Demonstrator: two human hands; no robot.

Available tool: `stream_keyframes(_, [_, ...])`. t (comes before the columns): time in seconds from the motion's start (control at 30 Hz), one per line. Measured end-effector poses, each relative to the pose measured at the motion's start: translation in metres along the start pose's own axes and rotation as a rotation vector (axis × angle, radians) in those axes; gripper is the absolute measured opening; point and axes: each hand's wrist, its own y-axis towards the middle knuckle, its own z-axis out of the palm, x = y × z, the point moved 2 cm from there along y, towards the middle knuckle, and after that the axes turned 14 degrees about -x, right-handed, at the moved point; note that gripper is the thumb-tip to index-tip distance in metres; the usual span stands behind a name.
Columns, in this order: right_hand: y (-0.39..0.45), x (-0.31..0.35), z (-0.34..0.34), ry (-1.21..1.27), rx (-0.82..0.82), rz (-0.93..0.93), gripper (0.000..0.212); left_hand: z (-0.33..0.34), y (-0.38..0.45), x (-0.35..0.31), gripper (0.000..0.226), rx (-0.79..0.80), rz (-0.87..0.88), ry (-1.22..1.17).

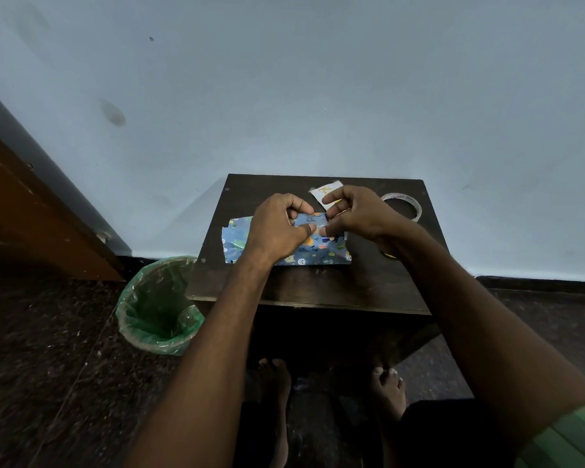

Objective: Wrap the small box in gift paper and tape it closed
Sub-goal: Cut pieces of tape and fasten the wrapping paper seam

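a brown wooden door point(31, 211) is standing at the far left, against the pale blue wall point(284, 79). next to it, on the dark speckled floor point(48, 366), a bin point(159, 305) lined with a green plastic bag is sitting just beside the left edge of the small dark table point(318, 285).

on the table the blue patterned gift paper point(304, 255) is lying spread out, its left end poking out past the left hand point(277, 228). that hand is resting over the paper with its fingers curled, the thumb and forefinger pinching a raised fold of the paper near the middle. the small box itself is not showing clearly — it is hidden under the paper and the hands, so its exact spot cannot be told beyond being somewhere beneath the fold.

the right hand point(355, 214) is meeting the left one at that same fold, its thumb and lower fingers pinching the paper's edge while the forefinger is sticking out above, apart from the paper. whether a strip of tape is between the fingertips cannot be told.

behind the right hand a small white card point(323, 194) with yellow marks is lying on the table's far side, partly covered by the fingers. further right a roll of clear tape point(402, 204) is lying flat near the table's far right corner, apart from the paper. below the table two bare feet point(277, 380) are resting on the floor — and a green striped sleeve point(568, 437) is showing at the bottom right corner.
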Motion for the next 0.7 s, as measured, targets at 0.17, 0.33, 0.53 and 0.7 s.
stream_keyframes(0.17, [0.002,-0.009,0.01,-0.038,-0.203,-0.002,0.029,0.002,0.001,0.002,0.022,-0.005,-0.002,0.011])
stream_keyframes(0.33, [0.0,-0.006,0.003,-0.186,-0.468,-0.168,0.005,0.007,0.007,0.0,0.025,-0.019,-0.039,0.037])
stream_keyframes(0.53, [-0.004,-0.02,-0.048,-0.484,-0.503,-0.203,0.015,0.022,0.002,-0.016,0.026,-0.088,0.005,0.031])
stream_keyframes(0.7, [-0.005,-0.039,-0.065,-0.694,-0.459,-0.152,0.005,0.036,-0.003,-0.029,0.03,-0.117,0.039,-0.031])
